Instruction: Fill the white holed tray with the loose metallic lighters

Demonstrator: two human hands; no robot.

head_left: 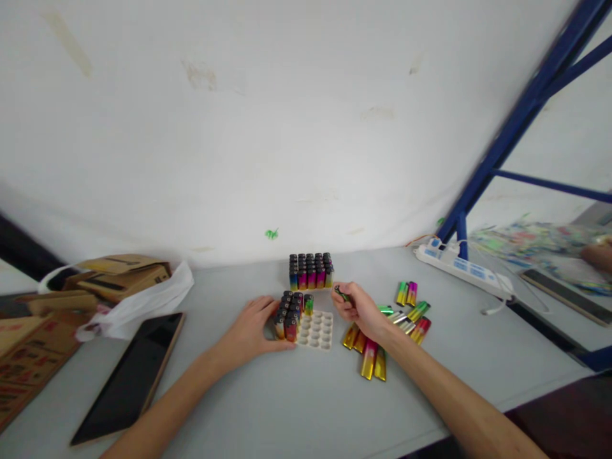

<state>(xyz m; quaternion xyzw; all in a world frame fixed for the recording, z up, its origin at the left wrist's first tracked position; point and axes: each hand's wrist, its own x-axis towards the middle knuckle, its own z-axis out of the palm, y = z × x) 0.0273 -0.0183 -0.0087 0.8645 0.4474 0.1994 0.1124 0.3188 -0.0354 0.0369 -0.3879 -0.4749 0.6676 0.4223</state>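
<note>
A white tray (315, 330) with rows of round hollows lies on the table. Its left part holds several upright lighters (288, 312) with black tops and shiny coloured bodies, and one green lighter (308, 305) stands at the back, beside them. My left hand (261, 326) grips the tray's left side, thumb along the front and fingers at the back. To the right of the tray, my right hand (356, 309) is closed round a lighter (341, 294), largely hidden by the fingers. Under and beyond my right wrist lies a loose pile of metallic lighters (370, 358).
Behind the tray stands a block of upright lighters (310, 271). A dark tablet (131, 376) and cardboard boxes (38, 357) with a white plastic bag (162, 296) are at left. A power strip (463, 271) lies at right by a blue metal frame (502, 137); another person's hand (597, 255) shows at far right.
</note>
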